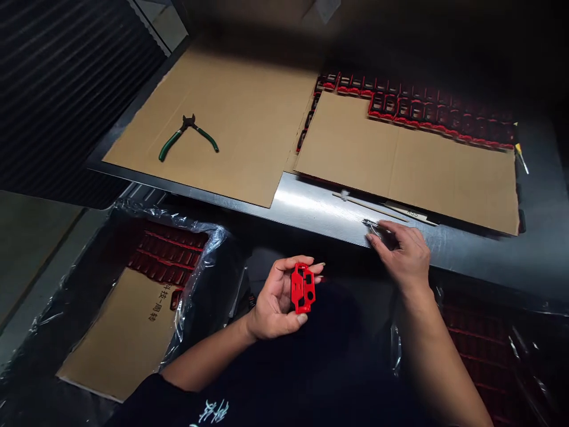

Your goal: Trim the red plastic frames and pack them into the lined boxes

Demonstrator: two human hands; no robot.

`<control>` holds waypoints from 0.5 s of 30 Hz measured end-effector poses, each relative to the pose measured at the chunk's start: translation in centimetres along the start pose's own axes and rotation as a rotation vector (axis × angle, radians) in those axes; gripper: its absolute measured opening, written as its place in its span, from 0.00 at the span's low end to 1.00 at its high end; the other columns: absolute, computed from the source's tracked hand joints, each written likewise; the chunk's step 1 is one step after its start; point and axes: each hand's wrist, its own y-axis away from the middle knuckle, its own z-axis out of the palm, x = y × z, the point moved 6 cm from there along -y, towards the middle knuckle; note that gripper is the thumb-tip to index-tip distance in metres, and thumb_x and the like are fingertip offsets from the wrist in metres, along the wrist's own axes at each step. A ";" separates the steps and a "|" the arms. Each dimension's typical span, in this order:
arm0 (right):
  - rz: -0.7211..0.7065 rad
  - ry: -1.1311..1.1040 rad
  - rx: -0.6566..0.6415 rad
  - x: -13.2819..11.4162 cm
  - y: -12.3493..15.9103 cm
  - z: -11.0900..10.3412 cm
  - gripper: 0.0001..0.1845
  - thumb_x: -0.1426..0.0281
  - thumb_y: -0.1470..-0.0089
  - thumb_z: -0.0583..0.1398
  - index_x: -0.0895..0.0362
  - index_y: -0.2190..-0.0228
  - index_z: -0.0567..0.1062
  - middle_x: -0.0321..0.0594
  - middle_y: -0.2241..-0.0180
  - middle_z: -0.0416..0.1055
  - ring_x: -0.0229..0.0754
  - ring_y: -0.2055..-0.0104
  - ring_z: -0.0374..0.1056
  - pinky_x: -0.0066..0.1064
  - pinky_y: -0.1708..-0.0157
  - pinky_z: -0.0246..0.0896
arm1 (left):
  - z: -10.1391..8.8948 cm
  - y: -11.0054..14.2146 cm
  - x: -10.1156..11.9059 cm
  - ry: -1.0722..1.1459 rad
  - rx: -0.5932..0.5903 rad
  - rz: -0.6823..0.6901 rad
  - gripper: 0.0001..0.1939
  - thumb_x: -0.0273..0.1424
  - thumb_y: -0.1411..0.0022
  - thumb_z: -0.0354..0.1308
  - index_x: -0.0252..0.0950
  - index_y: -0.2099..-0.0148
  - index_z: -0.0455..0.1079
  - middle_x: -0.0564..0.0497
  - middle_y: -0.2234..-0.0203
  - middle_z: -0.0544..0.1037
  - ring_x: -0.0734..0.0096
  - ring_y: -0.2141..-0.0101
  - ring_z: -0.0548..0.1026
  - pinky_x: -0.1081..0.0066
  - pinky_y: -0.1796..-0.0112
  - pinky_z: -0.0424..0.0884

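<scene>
Holding red part (296, 289) in left hand (276, 302), fingers behind | right hand (408, 254) pinching tool (368, 223), apparently

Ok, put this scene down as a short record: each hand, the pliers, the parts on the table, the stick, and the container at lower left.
Left hand: holds a red plastic part
Right hand: fingers at a small metal item; grip unclear
Pliers: green handles spread, on left cardboard sheet
Table parts: red rows, partly under right cardboard sheet
Stick: on metal table
Container: plastic-lined, holds red parts
</scene>
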 end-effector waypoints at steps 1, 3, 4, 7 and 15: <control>-0.009 0.005 0.040 -0.4 0.1 -0.3 0.16 0.59 0.45 0.68 0.55 0.58 0.80 0.47 0.58 0.81 0.51 0.58 0.76 0.45 0.56 0.71 | 0.1 0.0 0.1 -0.007 -0.001 0.008 0.33 0.33 0.41 0.67 0.49 0.37 0.58 0.45 0.40 0.65 0.48 0.38 0.68 0.48 0.41 0.70; 0.033 -0.041 0.116 -1.8 0.8 -1.4 0.16 0.61 0.47 0.70 0.55 0.58 0.80 0.48 0.55 0.80 0.51 0.58 0.76 0.43 0.59 0.72 | 0.2 0.0 0.2 -0.014 -0.011 0.034 0.33 0.32 0.42 0.68 0.49 0.37 0.58 0.45 0.40 0.65 0.49 0.38 0.68 0.49 0.41 0.69; 0.086 -0.113 0.126 -2.6 1.3 -2.0 0.14 0.63 0.47 0.70 0.54 0.59 0.80 0.48 0.56 0.80 0.50 0.59 0.76 0.40 0.63 0.72 | 0.3 0.0 0.2 -0.019 -0.018 0.047 0.34 0.31 0.42 0.68 0.48 0.37 0.59 0.45 0.41 0.65 0.50 0.38 0.68 0.49 0.40 0.69; 0.331 -0.537 -0.106 -5.4 3.4 -1.9 0.07 0.65 0.43 0.67 0.53 0.63 0.81 0.44 0.62 0.81 0.46 0.63 0.76 0.34 0.67 0.71 | 0.3 -0.1 0.2 -0.043 -0.036 0.072 0.35 0.29 0.44 0.69 0.47 0.38 0.59 0.45 0.41 0.66 0.53 0.38 0.67 0.51 0.40 0.69; 0.722 -1.402 -0.834 -11.5 7.9 1.7 0.20 0.56 0.43 0.66 0.55 0.55 0.82 0.41 0.71 0.80 0.38 0.72 0.72 0.28 0.71 0.67 | 0.3 0.0 -0.4 -0.170 -0.100 0.083 0.39 0.27 0.46 0.69 0.46 0.36 0.57 0.42 0.40 0.66 0.54 0.37 0.65 0.52 0.39 0.66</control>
